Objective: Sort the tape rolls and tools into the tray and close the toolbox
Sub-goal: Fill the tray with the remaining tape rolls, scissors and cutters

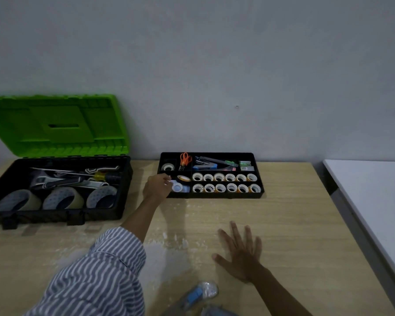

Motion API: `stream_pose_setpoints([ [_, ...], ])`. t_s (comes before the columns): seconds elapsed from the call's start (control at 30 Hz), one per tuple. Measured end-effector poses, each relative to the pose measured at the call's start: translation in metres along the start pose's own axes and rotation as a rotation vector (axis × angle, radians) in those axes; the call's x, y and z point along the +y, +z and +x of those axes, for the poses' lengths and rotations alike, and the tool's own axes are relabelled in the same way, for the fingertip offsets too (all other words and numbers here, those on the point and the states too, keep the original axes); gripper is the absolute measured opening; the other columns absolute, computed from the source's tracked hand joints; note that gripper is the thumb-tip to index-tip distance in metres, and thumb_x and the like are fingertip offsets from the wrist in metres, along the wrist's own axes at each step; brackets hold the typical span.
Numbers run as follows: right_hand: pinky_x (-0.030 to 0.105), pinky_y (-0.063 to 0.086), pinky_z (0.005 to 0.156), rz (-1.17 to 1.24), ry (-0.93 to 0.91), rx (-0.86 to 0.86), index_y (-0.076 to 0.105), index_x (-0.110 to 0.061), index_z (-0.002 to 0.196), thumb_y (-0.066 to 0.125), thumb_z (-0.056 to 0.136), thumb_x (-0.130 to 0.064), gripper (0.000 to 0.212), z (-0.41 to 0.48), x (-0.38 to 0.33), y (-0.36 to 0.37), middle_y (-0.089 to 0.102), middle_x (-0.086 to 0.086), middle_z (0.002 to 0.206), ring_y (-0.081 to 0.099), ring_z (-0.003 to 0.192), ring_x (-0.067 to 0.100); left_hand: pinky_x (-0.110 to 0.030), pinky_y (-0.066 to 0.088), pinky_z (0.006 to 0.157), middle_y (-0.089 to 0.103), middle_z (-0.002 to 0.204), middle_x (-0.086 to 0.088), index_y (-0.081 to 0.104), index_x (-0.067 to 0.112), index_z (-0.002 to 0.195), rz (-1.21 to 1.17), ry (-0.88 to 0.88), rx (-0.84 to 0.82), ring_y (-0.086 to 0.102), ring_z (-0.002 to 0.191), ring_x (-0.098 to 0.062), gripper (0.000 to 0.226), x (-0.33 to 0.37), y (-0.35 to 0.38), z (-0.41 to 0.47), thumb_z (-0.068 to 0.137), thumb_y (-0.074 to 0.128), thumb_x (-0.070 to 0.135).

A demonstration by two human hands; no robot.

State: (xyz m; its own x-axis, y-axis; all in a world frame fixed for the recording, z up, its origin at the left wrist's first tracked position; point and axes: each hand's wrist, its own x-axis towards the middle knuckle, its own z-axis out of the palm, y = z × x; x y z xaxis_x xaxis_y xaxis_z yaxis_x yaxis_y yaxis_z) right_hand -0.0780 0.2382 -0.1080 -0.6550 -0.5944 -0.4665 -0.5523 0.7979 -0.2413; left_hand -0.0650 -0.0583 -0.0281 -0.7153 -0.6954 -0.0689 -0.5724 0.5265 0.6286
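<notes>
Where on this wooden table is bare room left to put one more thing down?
The wooden table is bare between the black divided tray and the flat right hand, and right of both up to the white table. Crowded: the tray's rows of small tape rolls and the open green-lidded black toolbox.

A pale wooden table (283,224) with a faint grain fills the lower half of the view, and a whitish scuffed patch (169,254) marks its near middle. Behind the table rises a plain grey-white wall (214,53) with one small dark mark (237,106) low on it. Just right of the table stands a white-topped surface (374,190); the light is dim and even.
</notes>
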Motion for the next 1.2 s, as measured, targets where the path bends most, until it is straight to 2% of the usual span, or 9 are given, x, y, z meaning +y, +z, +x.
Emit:
stream_pose_setpoints([
  [0.13,0.060,-0.022,0.108,0.010,-0.001,-0.002,-0.009,-0.049,0.145,0.030,0.082,-0.077,0.079,0.000,0.000,-0.001,-0.045,-0.007,0.141,-0.040,0.134,0.031,-0.030,0.045,0.072,0.071,0.099,-0.016,0.069,0.001,0.097,-0.009,0.081,0.021,0.063,0.095,-0.031,0.016,-0.002,-0.005,-0.002,0.084,0.065,0.008],
  [0.27,0.059,-0.022,0.108,0.016,-0.005,-0.005,-0.011,-0.049,0.144,0.029,0.083,-0.077,0.078,-0.002,0.001,-0.003,-0.043,-0.007,0.144,-0.041,0.132,0.029,-0.032,0.049,0.074,0.072,0.090,-0.009,0.072,0.011,0.088,0.064,0.184,-0.054,0.064,0.087,-0.026,0.010,-0.005,-0.012,-0.014,0.084,0.065,0.017],
  [0.47,0.059,-0.021,0.108,0.017,-0.003,-0.008,-0.010,-0.048,0.145,0.030,0.084,-0.076,0.078,-0.002,0.000,-0.004,-0.044,-0.011,0.140,-0.037,0.137,0.033,-0.030,0.048,0.066,0.065,0.074,0.001,0.068,0.017,0.089,0.145,0.303,-0.107,0.058,0.067,-0.016,0.008,-0.031,-0.027,-0.064,0.085,0.066,0.023],
  [0.63,0.060,-0.019,0.109,0.019,0.004,-0.005,-0.009,-0.049,0.145,0.031,0.084,-0.076,0.078,-0.001,0.001,-0.002,-0.045,-0.014,0.138,-0.036,0.138,0.032,-0.029,0.049,0.070,0.061,0.085,0.008,0.069,0.021,0.089,0.125,0.398,-0.448,0.056,0.074,-0.009,0.011,-0.070,-0.039,-0.119,0.082,0.063,0.015],
  [0.77,0.059,-0.020,0.109,0.013,0.005,-0.001,-0.009,-0.050,0.145,0.030,0.083,-0.077,0.078,-0.001,0.001,-0.001,-0.046,-0.016,0.137,-0.036,0.138,0.032,-0.026,0.048,0.081,0.063,0.097,0.001,0.071,0.016,0.097,0.223,0.341,-0.544,0.060,0.090,-0.013,0.019,-0.107,-0.042,-0.161,0.080,0.064,0.017],
  [0.87,0.059,-0.019,0.109,0.003,0.008,-0.005,-0.011,-0.050,0.144,0.029,0.082,-0.079,0.079,0.001,0.002,-0.001,-0.044,-0.016,0.140,-0.036,0.139,0.033,-0.024,0.045,0.074,0.059,0.090,0.003,0.066,0.014,0.097,0.266,0.263,-0.483,0.058,0.086,-0.013,0.020,-0.122,-0.047,-0.181,0.082,0.066,0.027],
  [1.03,0.060,-0.017,0.110,-0.007,0.006,-0.003,-0.010,-0.049,0.145,0.028,0.082,-0.079,0.079,0.000,0.001,-0.001,-0.037,-0.012,0.151,-0.034,0.139,0.033,-0.014,0.038,0.056,0.054,0.063,0.013,0.059,0.023,0.074,0.387,0.116,-0.445,0.052,0.060,-0.003,0.021,-0.125,-0.051,-0.201,0.078,0.069,0.041],
  [1.13,0.061,-0.016,0.111,-0.020,-0.001,0.004,-0.009,-0.048,0.145,0.027,0.083,-0.078,0.079,-0.002,0.000,-0.001,-0.035,-0.009,0.153,-0.032,0.140,0.034,-0.017,0.044,0.062,0.066,0.070,0.002,0.053,0.024,0.058,0.444,0.039,-0.390,0.064,0.071,-0.010,0.028,-0.119,-0.045,-0.208,0.077,0.067,0.038],
  [1.2,0.062,-0.014,0.111,-0.028,-0.005,0.008,-0.010,-0.047,0.146,0.027,0.083,-0.078,0.078,-0.002,-0.001,-0.002,-0.034,-0.008,0.154,-0.031,0.141,0.035,-0.025,0.050,0.069,0.055,0.064,0.000,0.040,0.022,0.054,0.473,-0.029,-0.365,0.068,0.084,-0.019,0.038,-0.113,-0.040,-0.211,0.077,0.066,0.036],
])
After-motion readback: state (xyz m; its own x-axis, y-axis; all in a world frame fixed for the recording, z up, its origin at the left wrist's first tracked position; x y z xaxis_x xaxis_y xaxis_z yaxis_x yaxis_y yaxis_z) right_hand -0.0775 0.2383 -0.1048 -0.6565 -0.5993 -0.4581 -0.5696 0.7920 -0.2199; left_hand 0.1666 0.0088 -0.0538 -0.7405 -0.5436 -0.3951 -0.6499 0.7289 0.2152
